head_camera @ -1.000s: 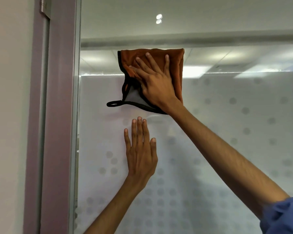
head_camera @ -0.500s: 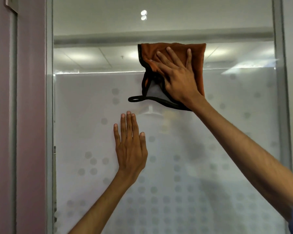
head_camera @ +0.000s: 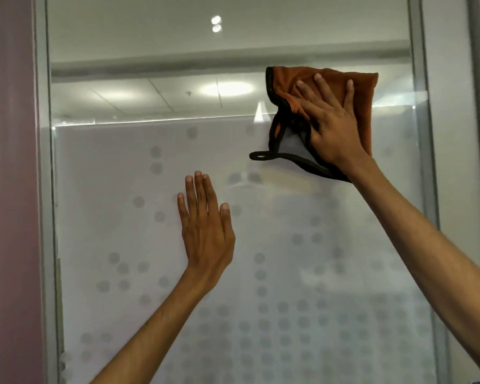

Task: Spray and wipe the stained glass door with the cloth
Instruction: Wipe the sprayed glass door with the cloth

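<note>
The glass door [head_camera: 117,223] fills the view, clear at the top and frosted with grey dots below. An orange cloth [head_camera: 363,87] with a black hem and grey underside is pressed flat against the glass at the upper right, across the line where the frosting starts. My right hand [head_camera: 330,126] lies spread on the cloth and holds it to the pane. My left hand [head_camera: 205,231] rests flat on the frosted glass lower down, fingers together and pointing up, with nothing in it. No spray bottle is in view.
A pinkish door frame [head_camera: 14,189] runs down the left edge. A grey metal frame post [head_camera: 424,162] bounds the pane on the right, close to the cloth. Ceiling lights [head_camera: 226,88] show through the clear upper glass.
My right hand has slid the cloth to the right along the top of the frosted band, from near the left frame toward the right post. My left hand stays flat on the glass.
</note>
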`<state>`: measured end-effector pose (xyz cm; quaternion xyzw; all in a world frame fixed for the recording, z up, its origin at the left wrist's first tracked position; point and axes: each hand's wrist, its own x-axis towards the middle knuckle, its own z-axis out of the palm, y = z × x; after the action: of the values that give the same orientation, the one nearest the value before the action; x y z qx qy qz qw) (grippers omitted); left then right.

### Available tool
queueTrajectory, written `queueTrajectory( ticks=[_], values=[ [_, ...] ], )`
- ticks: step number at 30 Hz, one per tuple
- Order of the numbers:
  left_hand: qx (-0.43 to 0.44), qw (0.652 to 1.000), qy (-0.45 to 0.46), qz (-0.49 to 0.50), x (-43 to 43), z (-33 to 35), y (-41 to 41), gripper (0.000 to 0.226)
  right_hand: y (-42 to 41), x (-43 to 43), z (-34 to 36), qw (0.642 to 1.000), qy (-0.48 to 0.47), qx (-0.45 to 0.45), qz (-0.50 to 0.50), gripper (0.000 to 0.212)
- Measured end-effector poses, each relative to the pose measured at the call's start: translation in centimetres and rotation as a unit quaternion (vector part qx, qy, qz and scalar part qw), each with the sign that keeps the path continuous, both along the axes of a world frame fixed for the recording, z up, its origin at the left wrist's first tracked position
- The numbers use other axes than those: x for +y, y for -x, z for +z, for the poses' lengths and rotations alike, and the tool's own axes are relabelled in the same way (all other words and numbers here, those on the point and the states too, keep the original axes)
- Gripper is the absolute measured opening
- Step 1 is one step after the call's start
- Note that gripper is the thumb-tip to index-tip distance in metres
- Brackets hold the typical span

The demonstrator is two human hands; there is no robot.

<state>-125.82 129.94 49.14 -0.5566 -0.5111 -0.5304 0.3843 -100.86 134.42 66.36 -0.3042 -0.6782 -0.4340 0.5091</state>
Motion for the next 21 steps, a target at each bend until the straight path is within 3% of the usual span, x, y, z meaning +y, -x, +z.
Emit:
queueTrajectory(
  ticks=[7, 11, 21],
  values=[
    [0.002, 1.000, 0.014, 0.007, 0.4, 0.3, -3.3, 0.061, -3.2, 0.3, -0.2, 0.997, 0.025, 0.069, 0.004, 0.052],
    [0.020, 1.000, 0.011, -0.010, 0.9, -0.1, -5.3, 0.061, -5.2, 0.4, -0.8, 0.988, 0.033, 0.154, 0.009, 0.058],
    [0.045, 0.999, 0.005, -0.011, 1.8, -1.8, -6.3, 0.061, -4.5, 0.5, -4.3, 0.924, 0.066, 0.375, 0.020, 0.058]
  ],
)
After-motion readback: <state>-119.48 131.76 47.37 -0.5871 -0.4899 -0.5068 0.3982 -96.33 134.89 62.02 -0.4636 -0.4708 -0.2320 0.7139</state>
